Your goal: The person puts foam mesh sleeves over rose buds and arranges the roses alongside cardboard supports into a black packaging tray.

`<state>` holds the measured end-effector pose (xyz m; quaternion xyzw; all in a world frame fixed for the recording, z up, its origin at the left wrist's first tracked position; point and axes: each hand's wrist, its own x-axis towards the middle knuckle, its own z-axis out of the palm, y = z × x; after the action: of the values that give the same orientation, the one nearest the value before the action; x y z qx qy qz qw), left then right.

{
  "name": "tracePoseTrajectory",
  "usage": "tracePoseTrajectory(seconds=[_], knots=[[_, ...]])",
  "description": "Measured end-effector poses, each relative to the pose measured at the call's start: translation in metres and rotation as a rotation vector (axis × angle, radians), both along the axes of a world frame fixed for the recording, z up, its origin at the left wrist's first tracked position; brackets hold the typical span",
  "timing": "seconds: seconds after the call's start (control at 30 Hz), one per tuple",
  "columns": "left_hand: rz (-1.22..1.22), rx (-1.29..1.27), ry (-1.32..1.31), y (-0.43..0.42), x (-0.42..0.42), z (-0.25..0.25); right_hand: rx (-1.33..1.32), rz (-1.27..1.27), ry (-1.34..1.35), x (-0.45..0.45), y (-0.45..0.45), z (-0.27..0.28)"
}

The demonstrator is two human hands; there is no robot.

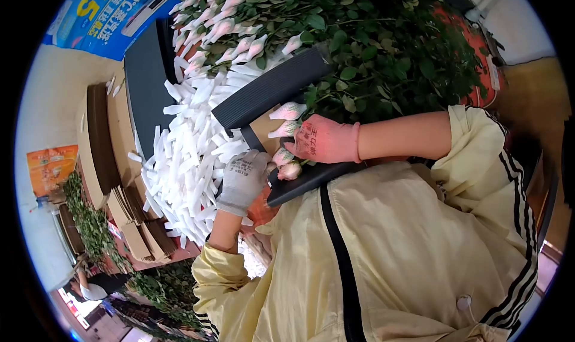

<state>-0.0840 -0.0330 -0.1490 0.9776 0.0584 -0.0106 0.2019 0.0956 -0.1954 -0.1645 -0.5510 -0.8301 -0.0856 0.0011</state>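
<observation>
My right hand [323,139], in a pink glove, is closed around rose stems just behind the flower heads. Close to its fingers is a rose in a white net sleeve [283,156], and below that a bare pale pink rose [290,172]. Two more sleeved roses [285,128] lie just above, on a piece of cardboard [262,128]. My left hand [244,177], in a grey-white glove, is beside the bare rose with its fingers curled together; what they hold is hidden. Under the roses is a black ridged holder [272,90] with a black lower edge [311,183].
A heap of white foam net sleeves [191,156] spreads left of my hands. Sleeved roses [224,24] with leafy stems [383,42] are piled at the back. Folded cardboard sheets [135,234] stand at left. Farther off, another person [93,288] is near more greenery.
</observation>
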Motion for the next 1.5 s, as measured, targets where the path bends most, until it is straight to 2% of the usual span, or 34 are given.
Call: tracePoseTrajectory(seconds=[0.07, 0.13, 0.27, 0.33, 0.4, 0.43, 0.5, 0.57, 0.63, 0.67, 0.7, 0.73, 0.8, 0.83, 0.87, 0.93, 0.97, 1.03, 1.07, 1.13, 1.17, 1.3, 1.4, 1.47, 1.5], knots=[[-0.052, -0.002, 0.025, 0.004, -0.002, 0.001, 0.001, -0.012, 0.090, 0.000, 0.002, 0.004], [-0.058, -0.005, -0.011, 0.006, -0.004, 0.005, -0.428, -0.170, 0.080, -0.003, 0.008, 0.040], [-0.058, -0.073, -0.118, 0.016, -0.016, 0.010, -0.259, -0.128, 0.068, 0.000, 0.003, 0.017], [-0.040, -0.097, -0.097, 0.027, -0.030, 0.010, -0.015, -0.046, 0.025, 0.001, 0.000, 0.007], [0.072, 0.000, 0.154, 0.047, -0.045, 0.015, 0.023, -0.064, 0.043, 0.000, -0.003, 0.004], [0.074, 0.004, 0.156, 0.046, -0.049, 0.021, 0.063, -0.078, 0.056, 0.000, -0.002, 0.004], [0.247, 0.174, 0.058, 0.039, -0.054, 0.041, -0.015, -0.107, 0.060, -0.003, 0.000, 0.008], [0.209, 0.081, -0.124, 0.017, -0.036, 0.047, -0.093, -0.085, 0.057, -0.001, 0.002, 0.022], [0.079, -0.003, -0.139, -0.021, -0.009, 0.063, -0.151, -0.094, 0.079, -0.002, 0.002, 0.019], [0.084, -0.043, -0.050, -0.038, 0.005, 0.070, -0.209, -0.125, 0.108, -0.001, 0.002, 0.020], [0.080, -0.053, -0.026, -0.045, 0.006, 0.058, -0.328, -0.170, 0.131, 0.001, 0.000, 0.026], [0.073, -0.066, 0.002, -0.050, 0.005, 0.049, -0.333, -0.161, 0.111, 0.008, -0.005, 0.031], [0.087, -0.086, -0.009, -0.054, 0.001, 0.044, -0.184, -0.231, 0.601, 0.022, -0.020, 0.040], [0.091, -0.101, -0.002, -0.056, -0.001, 0.043, -0.287, -0.323, 0.758, 0.032, -0.022, 0.061], [0.111, -0.116, 0.000, -0.058, -0.002, 0.043, -0.309, -0.310, 0.755, 0.044, -0.023, 0.067], [0.091, -0.087, -0.010, -0.058, 0.000, 0.047, 0.008, -0.359, 0.532, 0.060, -0.022, 0.074], [0.101, -0.064, -0.009, -0.059, 0.000, 0.049, 0.002, -0.350, 0.534, 0.059, -0.020, 0.080], [0.102, -0.055, 0.000, -0.060, 0.001, 0.049, -0.226, -0.475, 0.485, 0.054, -0.014, 0.091], [0.096, -0.046, 0.008, -0.061, 0.002, 0.049, -0.224, -0.475, 0.486, 0.050, -0.012, 0.086], [0.103, -0.040, 0.003, -0.062, 0.002, 0.049, -0.224, -0.370, 0.131, 0.042, -0.011, 0.059], [0.117, -0.034, -0.004, -0.063, 0.001, 0.048, -0.158, -0.318, 0.082, 0.045, -0.012, 0.035], [0.140, -0.063, 0.008, -0.062, 0.000, 0.046, -0.063, -0.181, 0.118, 0.054, -0.004, 0.038], [0.150, -0.053, -0.037, -0.064, -0.003, 0.044, -0.204, -0.207, 0.096, 0.066, 0.002, 0.060], [0.151, -0.044, -0.044, -0.065, -0.004, 0.046, -0.108, -0.283, 0.298, 0.078, 0.003, 0.066], [0.164, -0.049, -0.049, -0.065, -0.003, 0.045, -0.085, -0.378, 0.176, 0.071, 0.004, 0.081]])
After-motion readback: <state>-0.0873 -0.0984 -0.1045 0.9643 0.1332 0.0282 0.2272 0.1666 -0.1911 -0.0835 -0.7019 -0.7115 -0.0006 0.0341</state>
